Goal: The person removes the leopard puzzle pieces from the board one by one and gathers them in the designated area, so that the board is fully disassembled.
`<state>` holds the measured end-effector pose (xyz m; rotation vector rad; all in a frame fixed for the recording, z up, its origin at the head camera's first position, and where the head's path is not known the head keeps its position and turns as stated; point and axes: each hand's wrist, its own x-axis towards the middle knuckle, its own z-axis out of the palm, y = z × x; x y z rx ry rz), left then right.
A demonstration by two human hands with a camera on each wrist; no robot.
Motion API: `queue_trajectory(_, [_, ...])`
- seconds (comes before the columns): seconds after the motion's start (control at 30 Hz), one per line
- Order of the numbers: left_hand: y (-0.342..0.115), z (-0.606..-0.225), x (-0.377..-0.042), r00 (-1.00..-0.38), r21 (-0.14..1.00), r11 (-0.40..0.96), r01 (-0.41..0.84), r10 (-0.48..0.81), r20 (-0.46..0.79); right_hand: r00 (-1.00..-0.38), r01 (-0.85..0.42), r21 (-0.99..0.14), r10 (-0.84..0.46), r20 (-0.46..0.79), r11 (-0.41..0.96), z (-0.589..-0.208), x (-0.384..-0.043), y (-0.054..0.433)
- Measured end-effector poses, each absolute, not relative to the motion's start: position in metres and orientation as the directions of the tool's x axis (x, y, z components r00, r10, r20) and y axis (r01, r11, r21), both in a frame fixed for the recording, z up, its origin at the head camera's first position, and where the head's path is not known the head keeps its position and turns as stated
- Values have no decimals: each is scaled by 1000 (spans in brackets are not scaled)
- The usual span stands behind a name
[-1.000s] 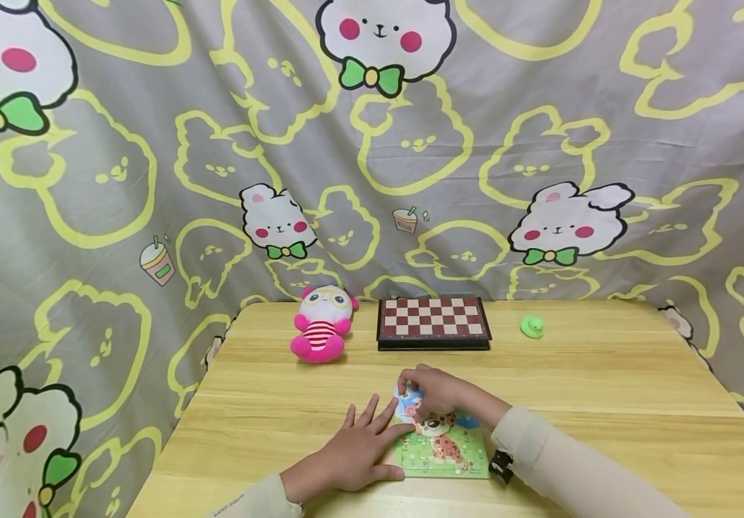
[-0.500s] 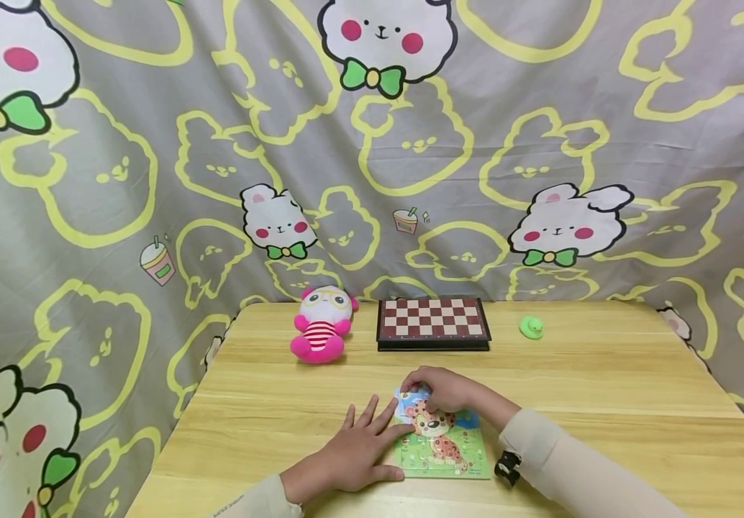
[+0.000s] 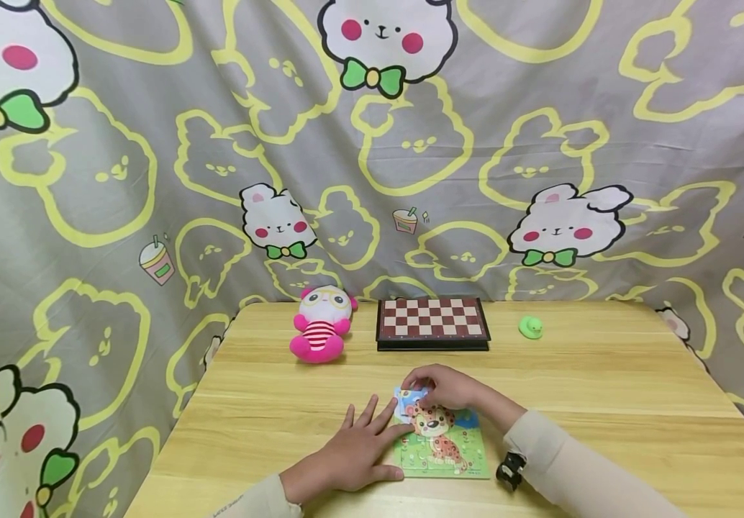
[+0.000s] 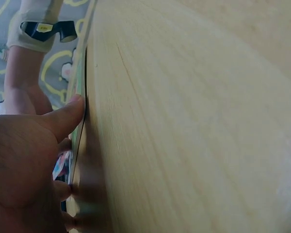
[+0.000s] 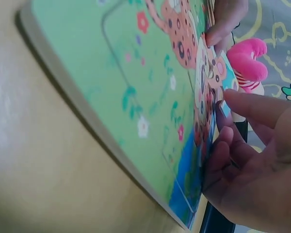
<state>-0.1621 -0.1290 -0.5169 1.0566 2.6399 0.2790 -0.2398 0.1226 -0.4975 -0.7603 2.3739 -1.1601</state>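
Observation:
A jigsaw puzzle (image 3: 459, 460) with a spotted cub on a green and blue ground lies flat on the table. My left hand (image 3: 355, 450) rests at its left side with fingers spread, the thumb at the lower left corner and a fingertip over the picture. In the left wrist view, the left thumb (image 4: 65, 116) touches the board's edge. Over the upper left corner, my right hand (image 3: 446, 388) has its thumb and fingers bent about a blue corner puzzle piece (image 3: 411, 398). The right wrist view shows the right hand (image 5: 262, 141) low against the puzzle, its fingers partly hiding the piece.
A pink and white plush toy (image 3: 321, 324) lies at the back left of the wooden table (image 3: 268, 403). Behind the puzzle is a black-edged checkered board (image 3: 433, 320), with a small green toy duck (image 3: 530, 327) to its right. A patterned curtain (image 3: 450, 129) hangs behind.
My right hand has lowered the blue piece into the puzzle's upper left corner and shifted slightly right, uncovering more of the cub's face. The left hand has stayed still.

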Motion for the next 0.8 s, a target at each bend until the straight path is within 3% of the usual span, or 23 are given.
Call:
queue_trajectory(0.4, [-129, -516, -161, -692, 269, 710, 651, 701, -174, -869, -229, -844, -493, -48, 486, -507, -229, 116])
queue_trajectory(0.8, [-129, -514, -160, -691, 278, 710, 647, 700, -180, -899, -215, -843, -436, -26, 493, -507, -225, 117])
